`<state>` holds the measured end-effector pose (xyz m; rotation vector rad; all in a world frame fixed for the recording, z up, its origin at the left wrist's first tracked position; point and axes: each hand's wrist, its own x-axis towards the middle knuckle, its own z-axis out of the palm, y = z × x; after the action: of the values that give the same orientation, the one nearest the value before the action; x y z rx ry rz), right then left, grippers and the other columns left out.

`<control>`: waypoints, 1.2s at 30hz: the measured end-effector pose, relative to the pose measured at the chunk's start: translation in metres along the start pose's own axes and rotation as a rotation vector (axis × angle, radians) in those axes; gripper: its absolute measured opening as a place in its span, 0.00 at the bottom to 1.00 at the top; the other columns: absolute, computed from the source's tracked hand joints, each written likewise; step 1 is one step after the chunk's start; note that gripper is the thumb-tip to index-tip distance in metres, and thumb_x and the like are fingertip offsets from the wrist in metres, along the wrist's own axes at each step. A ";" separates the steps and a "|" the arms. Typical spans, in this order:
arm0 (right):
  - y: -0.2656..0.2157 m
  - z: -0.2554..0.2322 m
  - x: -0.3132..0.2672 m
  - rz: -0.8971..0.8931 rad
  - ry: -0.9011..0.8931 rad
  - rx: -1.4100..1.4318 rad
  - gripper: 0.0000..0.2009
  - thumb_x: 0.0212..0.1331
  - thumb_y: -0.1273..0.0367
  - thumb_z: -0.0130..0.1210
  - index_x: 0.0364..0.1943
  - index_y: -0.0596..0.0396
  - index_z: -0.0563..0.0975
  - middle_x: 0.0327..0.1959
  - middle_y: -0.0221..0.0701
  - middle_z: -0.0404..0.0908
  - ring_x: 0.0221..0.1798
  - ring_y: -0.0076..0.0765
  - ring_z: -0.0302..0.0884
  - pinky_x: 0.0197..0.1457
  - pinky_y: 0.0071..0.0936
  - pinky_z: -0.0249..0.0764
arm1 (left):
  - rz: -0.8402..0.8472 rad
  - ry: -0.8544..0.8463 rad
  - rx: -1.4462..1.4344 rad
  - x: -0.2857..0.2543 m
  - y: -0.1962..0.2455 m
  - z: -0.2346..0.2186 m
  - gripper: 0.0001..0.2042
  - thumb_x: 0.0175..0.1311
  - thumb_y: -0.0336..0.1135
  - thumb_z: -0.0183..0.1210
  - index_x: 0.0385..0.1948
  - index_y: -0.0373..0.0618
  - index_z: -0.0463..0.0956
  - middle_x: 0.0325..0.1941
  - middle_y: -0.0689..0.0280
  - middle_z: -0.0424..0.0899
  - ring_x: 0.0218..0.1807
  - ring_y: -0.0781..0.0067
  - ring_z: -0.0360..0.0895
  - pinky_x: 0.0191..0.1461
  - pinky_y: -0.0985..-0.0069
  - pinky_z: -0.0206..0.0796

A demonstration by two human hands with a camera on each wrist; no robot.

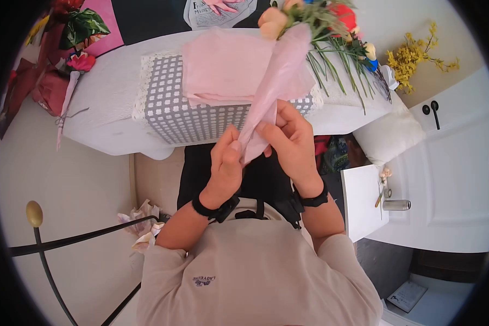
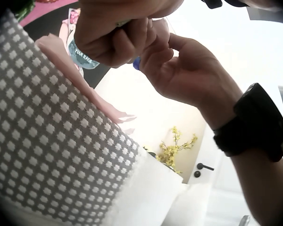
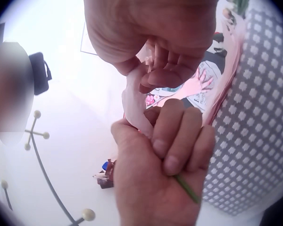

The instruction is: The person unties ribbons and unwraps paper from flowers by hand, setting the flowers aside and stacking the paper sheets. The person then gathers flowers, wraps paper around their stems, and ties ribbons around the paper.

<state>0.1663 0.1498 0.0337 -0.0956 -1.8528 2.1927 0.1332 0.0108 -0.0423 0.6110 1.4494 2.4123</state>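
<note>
Both hands hold a narrow roll of pale pink wrapping paper [image 1: 266,89] in front of the table edge; it widens toward its far end. At the roll's near end my left hand [image 1: 226,163] pinches the paper, its fingers curled. A green stem [image 3: 187,189] comes out below those fingers in the right wrist view. My right hand [image 1: 294,144] grips the paper a little higher up, thumb on the near side. Whatever lies inside the roll is hidden. Beyond the hands, a stack of pink paper sheets [image 1: 223,65] lies on a grey-and-white checked cloth [image 1: 193,125].
Artificial flowers with long green stems [image 1: 331,65] lie at the table's right end. A wrapped bouquet [image 1: 54,92] is at the left end. Yellow blossoms [image 1: 418,57] stand by the door [image 1: 445,163]. A metal bottle [image 1: 396,205] lies on a white side table [image 1: 361,201].
</note>
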 end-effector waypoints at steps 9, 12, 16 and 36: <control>0.012 -0.012 0.014 0.022 0.004 -0.145 0.11 0.68 0.74 0.58 0.52 0.63 0.79 0.35 0.25 0.85 0.29 0.13 0.76 0.30 0.16 0.69 | -0.041 -0.086 0.151 0.024 -0.012 -0.010 0.18 0.79 0.45 0.44 0.52 0.38 0.70 0.36 0.66 0.73 0.33 0.80 0.66 0.37 0.79 0.59; 0.026 -0.011 0.014 -0.148 0.058 -0.341 0.10 0.67 0.75 0.60 0.50 0.62 0.80 0.30 0.25 0.85 0.27 0.14 0.77 0.30 0.18 0.72 | 0.251 0.030 0.424 0.040 0.003 -0.009 0.14 0.77 0.37 0.48 0.54 0.36 0.67 0.43 0.63 0.73 0.40 0.78 0.68 0.44 0.76 0.63; 0.011 -0.003 0.008 -0.280 0.042 -0.580 0.10 0.66 0.74 0.62 0.48 0.61 0.81 0.27 0.27 0.84 0.26 0.16 0.78 0.31 0.21 0.75 | 0.249 0.040 0.440 0.063 0.034 0.007 0.18 0.70 0.31 0.59 0.56 0.36 0.64 0.47 0.64 0.74 0.47 0.77 0.73 0.51 0.73 0.70; 0.016 -0.029 -0.007 -0.438 0.061 -0.289 0.07 0.67 0.79 0.58 0.46 0.66 0.83 0.29 0.24 0.83 0.27 0.12 0.70 0.30 0.15 0.66 | -0.045 -0.060 -0.226 0.072 0.046 0.010 0.27 0.64 0.29 0.68 0.64 0.35 0.69 0.57 0.67 0.78 0.56 0.77 0.76 0.60 0.73 0.73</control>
<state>0.1766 0.1740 0.0121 0.1705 -1.9249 1.6104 0.0750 0.0276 0.0187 0.5853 1.1336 2.4543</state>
